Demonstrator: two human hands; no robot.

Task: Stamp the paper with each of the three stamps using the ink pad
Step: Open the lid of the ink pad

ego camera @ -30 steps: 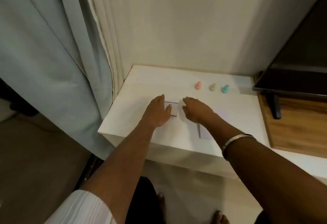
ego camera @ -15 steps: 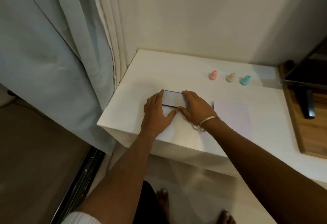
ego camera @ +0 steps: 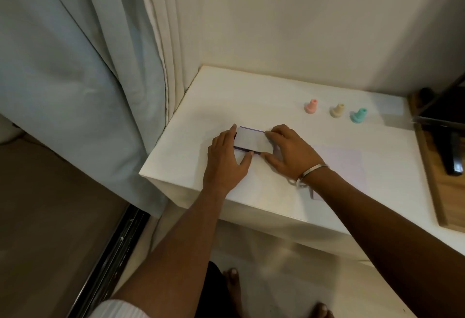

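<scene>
A flat ink pad case (ego camera: 251, 141) with a pale lid and purple edge lies on the white table (ego camera: 264, 96). My left hand (ego camera: 227, 160) holds its left end between fingers and thumb. My right hand (ego camera: 289, 153) grips its right end, fingers on the far edge, thumb at the near edge. A pale sheet of paper (ego camera: 344, 166) lies to the right, partly under my right wrist. Three small stamps stand in a row at the back: pink (ego camera: 311, 106), cream (ego camera: 337, 110), teal (ego camera: 359, 115).
Curtains (ego camera: 75, 78) hang at the left, close to the table's left edge. A wooden surface (ego camera: 442, 192) with a dark screen and its black stand (ego camera: 453, 156) borders the right. The wall runs behind the table. My feet show below the front edge.
The view has shifted and drawn closer. Both hands have settled on the ends of the ink pad case, whose pale lid now shows more fully between them.
</scene>
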